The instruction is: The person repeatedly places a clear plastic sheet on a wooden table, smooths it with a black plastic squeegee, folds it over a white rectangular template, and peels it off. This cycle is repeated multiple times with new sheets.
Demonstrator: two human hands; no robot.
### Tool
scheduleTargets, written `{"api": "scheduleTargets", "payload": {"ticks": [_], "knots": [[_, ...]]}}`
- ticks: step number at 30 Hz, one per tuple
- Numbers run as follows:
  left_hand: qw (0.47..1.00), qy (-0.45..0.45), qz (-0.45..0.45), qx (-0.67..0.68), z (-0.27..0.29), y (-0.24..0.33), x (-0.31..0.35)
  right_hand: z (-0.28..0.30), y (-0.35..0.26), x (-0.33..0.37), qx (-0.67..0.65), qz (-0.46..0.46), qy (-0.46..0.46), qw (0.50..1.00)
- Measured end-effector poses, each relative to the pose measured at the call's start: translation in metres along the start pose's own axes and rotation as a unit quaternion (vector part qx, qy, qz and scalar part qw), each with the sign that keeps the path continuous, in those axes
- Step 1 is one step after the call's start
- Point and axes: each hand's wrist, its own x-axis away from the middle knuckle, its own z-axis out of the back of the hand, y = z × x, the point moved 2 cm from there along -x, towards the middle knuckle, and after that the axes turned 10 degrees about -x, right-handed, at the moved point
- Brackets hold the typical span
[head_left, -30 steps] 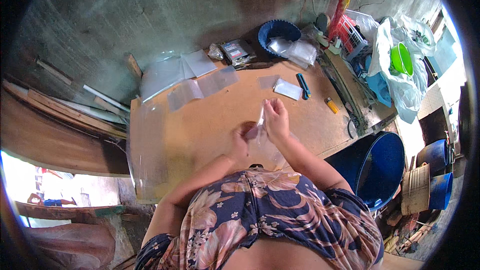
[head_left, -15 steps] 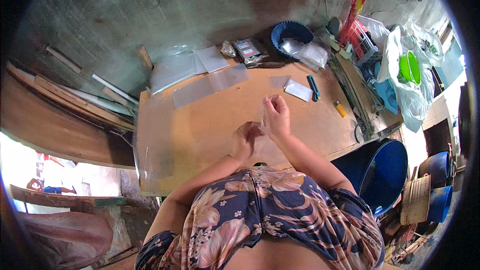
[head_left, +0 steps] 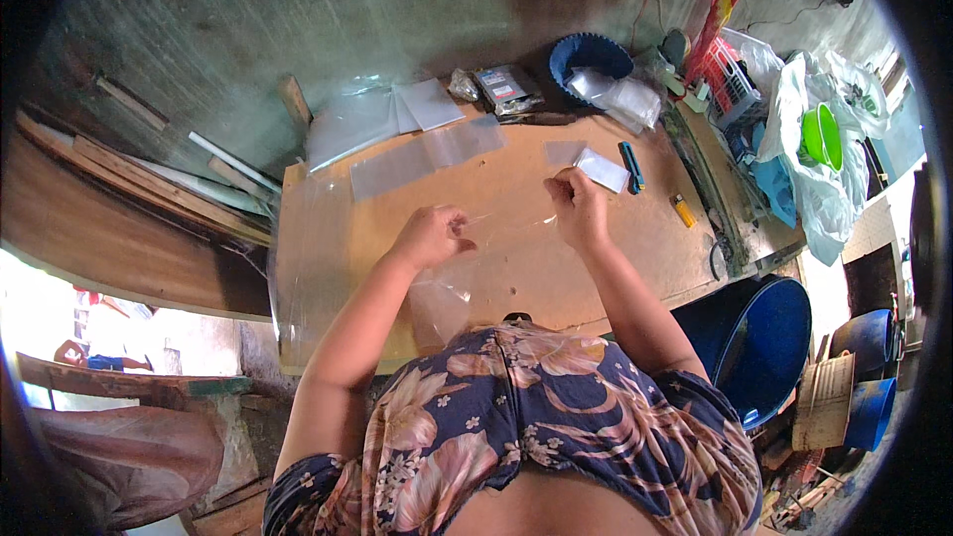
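The right hand (head_left: 581,208) has its thumb and fingertips pressed together, and it looks clamped on a thin piece of clear plastic film (head_left: 483,217). The left hand (head_left: 434,238) is at the film's other end, with its thumb a little away from the fingers. I can't tell if it grips the film or only touches it. The film is in the gap between the two hands, over the table (head_left: 556,278). Holding it from two sides likely keeps such floppy stuff spread out.

Next to the left forearm, close to the shirt (head_left: 516,377), there is a shiny clear plastic sheet (head_left: 442,303). Just past the right fingers is a flat white packet (head_left: 602,171). A blue and black tool (head_left: 631,167), maybe a cutter, is just beside it, and a yellow lighter (head_left: 682,210) is nearer the right edge. These small things are probably put there so the right hand can get them easily.

Farther back, clear plastic strips (head_left: 427,154) lie in front of a pile of clear sheets (head_left: 352,134), by the wall (head_left: 397,20). A dark blue basket (head_left: 559,69) is at the back too.

Brown wood shows between the hands and those strips, so there is room to move forward. The right elbow has less room: a big blue tub (head_left: 759,352) stands close by, past the table's edge.
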Motion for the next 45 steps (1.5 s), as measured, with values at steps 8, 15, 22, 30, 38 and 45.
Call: {"api": "scheduleTargets", "payload": {"ticks": [8, 15, 22, 30, 38, 45], "knots": [[0.972, 0.005, 0.209, 0.111, -0.053, -0.101, 0.007, 0.016, 0.05, 0.007, 0.037, -0.133, 0.071, 0.988], [0.941, 0.108, 0.071, -0.314, -0.052, -0.11, -0.002, 0.025, 0.151, 0.059, 0.207, -0.268, 0.021, 0.941], [0.932, -0.041, 0.058, -0.355, -0.126, -0.06, 0.002, 0.005, 0.117, 0.076, 0.497, -0.052, -0.115, 0.859], [0.962, -0.068, 0.109, -0.241, -0.126, -0.035, 0.025, -0.045, 0.132, 0.078, 0.292, 0.0, -0.348, 0.891], [0.956, -0.06, 0.08, -0.275, -0.107, -0.079, 0.028, -0.036, 0.219, -0.051, 0.45, -0.054, -0.234, 0.86], [0.95, -0.055, 0.088, -0.295, -0.104, -0.083, 0.032, -0.032, 0.26, -0.094, 0.524, -0.023, -0.38, 0.762]]}}
